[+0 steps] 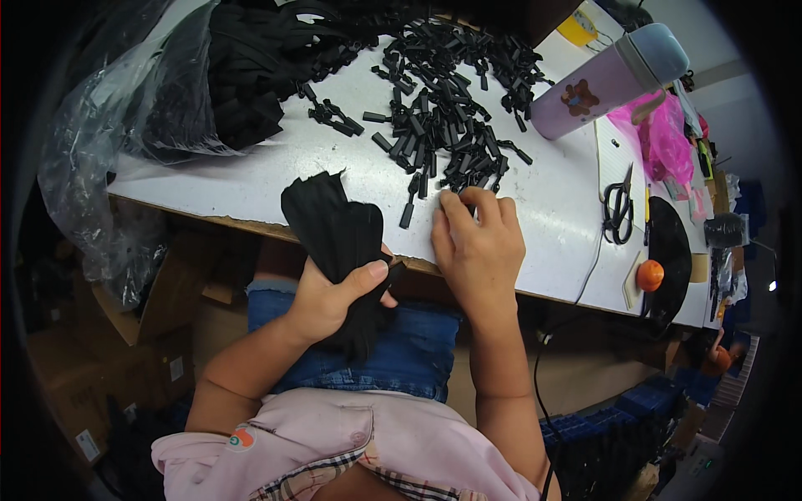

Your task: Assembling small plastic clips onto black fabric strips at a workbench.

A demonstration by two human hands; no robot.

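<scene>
My left hand (327, 299) is closed around a bundle of black zipper tapes (338, 225), thumb across the front. The bundle's upper ends fan out over the table's front edge, and its lower ends hang above my lap. On the white table, my right hand (480, 242) reaches the near end of a heap of black zipper pulls (451, 125). Its fingers are curled in, with the fingertips against the pulls. Whatever lies between them is hidden by the hand.
Clear plastic bagging (125, 125) beside more black tapes (242, 75) covers the left side. To the right stand a lilac bottle (593, 83), black scissors (618, 209), an orange fruit (650, 275) and a pink bag (664, 138). A cable (590, 271) crosses the front edge.
</scene>
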